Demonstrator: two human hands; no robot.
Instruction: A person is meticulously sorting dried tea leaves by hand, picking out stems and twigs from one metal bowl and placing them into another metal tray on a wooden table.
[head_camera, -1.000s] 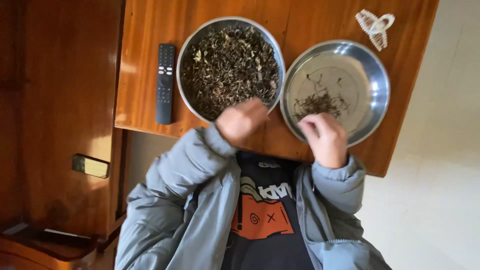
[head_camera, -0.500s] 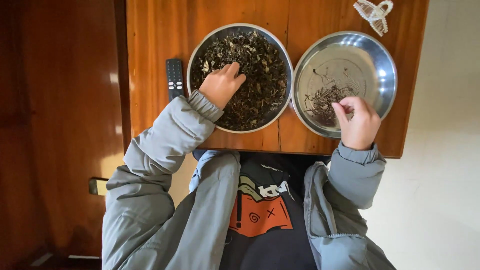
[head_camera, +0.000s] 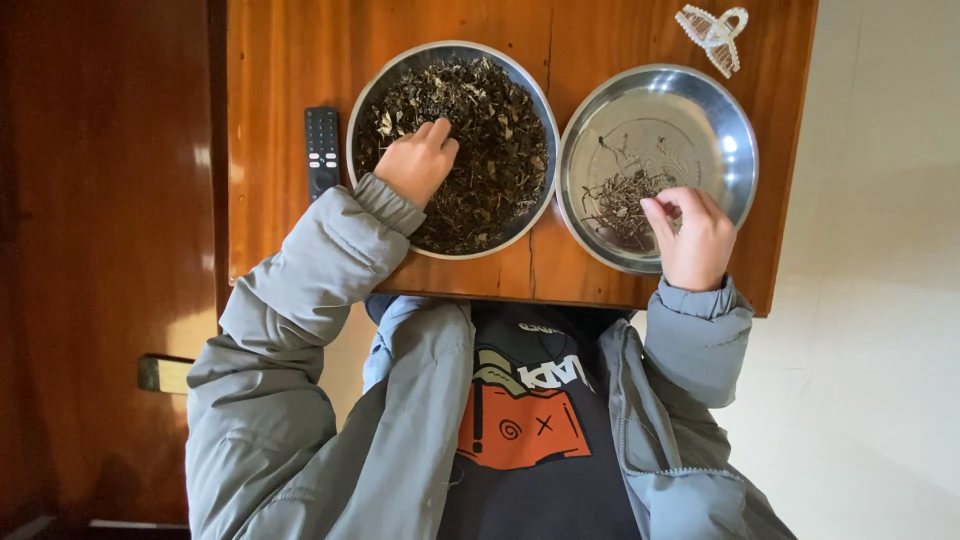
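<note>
Since a second ago, the left hand (head_camera: 418, 160) has moved from the table edge into the dried leaves (head_camera: 480, 150).

I am at home, in a living room by the look of it. The polished wooden bench (head_camera: 280, 150) under my hands carries household things: a black remote control (head_camera: 322, 150) just left of my left hand (head_camera: 415, 165) and a pale hair claw clip (head_camera: 712, 32) beyond my right hand (head_camera: 692, 235). Glossy wooden furniture (head_camera: 100, 250) stands to my left, a plain pale floor (head_camera: 880, 350) to my right.
</note>
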